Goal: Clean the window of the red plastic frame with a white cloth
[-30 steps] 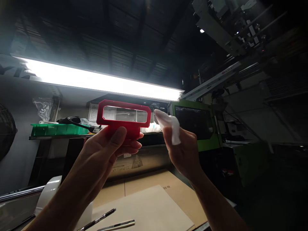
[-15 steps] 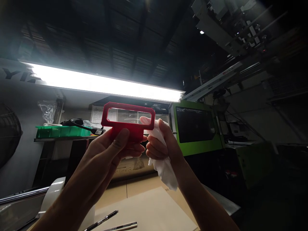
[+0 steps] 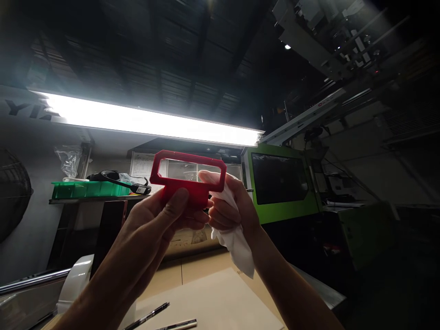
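A red plastic frame (image 3: pixel 189 184) with a long rectangular opening and a lower tab is held up in front of the lamp. My left hand (image 3: pixel 161 215) grips the tab, thumb across its near face. My right hand (image 3: pixel 230 201) is closed on a white cloth (image 3: pixel 237 245), whose loose end hangs below the fist. The cloth-covered fingers lie against the right end of the frame, and a fingertip shows through the opening. What the fingers behind the tab do is partly hidden.
A bright tube lamp (image 3: pixel 154 121) hangs above. Behind stands a shelf with a green bin (image 3: pixel 89 189) and a black headset-like device (image 3: pixel 115 178). Cardboard (image 3: pixel 209 298) bears two pens (image 3: pixel 147 315) below. To the right is a green machine (image 3: pixel 282 183); a fan (image 3: pixel 13 192) stands left.
The red frame has shifted slightly right and down and tilted a little more, along with my left hand. My right hand stays at its right end with the cloth.
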Demonstrator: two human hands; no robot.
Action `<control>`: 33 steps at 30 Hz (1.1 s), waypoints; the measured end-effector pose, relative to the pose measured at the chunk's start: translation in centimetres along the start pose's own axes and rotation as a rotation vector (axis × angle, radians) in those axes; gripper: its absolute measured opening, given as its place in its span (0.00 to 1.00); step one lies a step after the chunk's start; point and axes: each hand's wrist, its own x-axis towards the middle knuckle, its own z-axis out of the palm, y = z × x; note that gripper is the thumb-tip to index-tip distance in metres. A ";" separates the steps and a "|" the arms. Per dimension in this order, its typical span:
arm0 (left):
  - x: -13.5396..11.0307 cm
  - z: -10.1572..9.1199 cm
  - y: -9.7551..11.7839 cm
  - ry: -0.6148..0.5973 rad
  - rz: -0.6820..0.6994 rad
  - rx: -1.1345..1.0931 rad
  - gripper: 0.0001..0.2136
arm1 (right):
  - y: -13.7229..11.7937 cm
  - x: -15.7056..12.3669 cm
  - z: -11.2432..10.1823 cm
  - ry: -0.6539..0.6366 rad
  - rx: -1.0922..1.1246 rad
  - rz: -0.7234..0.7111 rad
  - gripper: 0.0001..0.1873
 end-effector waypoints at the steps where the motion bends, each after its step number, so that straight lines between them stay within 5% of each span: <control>1: 0.0 0.0 0.0 -0.002 0.000 0.001 0.08 | 0.1 0.1 0.1 0.017 0.008 -0.007 0.26; 8: 0.0 -0.1 0.1 0.013 0.012 0.000 0.10 | -0.1 0.8 0.1 0.193 0.009 -0.002 0.38; 16: 0.0 -0.1 -0.2 0.031 0.002 0.025 0.10 | -0.2 0.4 0.2 0.003 0.018 -0.075 0.26; 24: -0.1 -0.2 -0.3 0.011 -0.014 0.010 0.10 | 0.6 0.5 -0.7 0.201 -0.065 -0.039 0.32; 33: 0.0 -0.3 -0.5 -0.008 -0.010 0.017 0.09 | 0.4 0.7 -0.3 0.069 0.025 -0.052 0.26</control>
